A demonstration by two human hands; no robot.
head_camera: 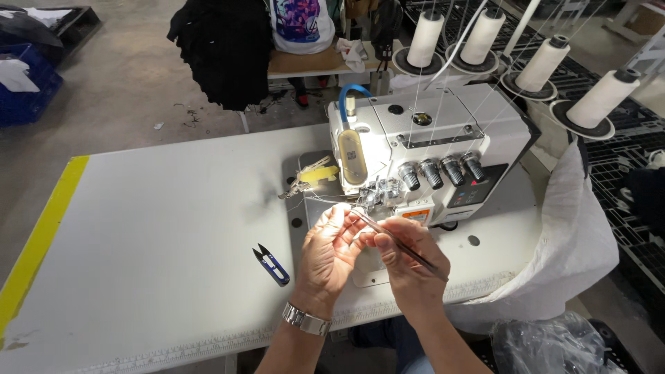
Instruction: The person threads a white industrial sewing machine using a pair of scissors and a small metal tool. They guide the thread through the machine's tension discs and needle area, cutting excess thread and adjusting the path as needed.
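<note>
Thin metal tweezers (402, 244) point at the front of the white overlock sewing machine (429, 149), pinched in the closed right hand (409, 263). The left hand (331, 253), fingers curled, seems to pinch fine thread just beside the tip. Blue-handled thread snips (271, 264) lie near on the white counter (159, 228).

Only one view: head cam, worn by the person, looked down and fwd over the white table (159, 228) from close range, w/ both forearms entering from the bottom edge. The sewing machine (429, 152) sat just right of center, near the lens; thread cones (485, 34) and the floor beyond filled the top of the frame.
</note>
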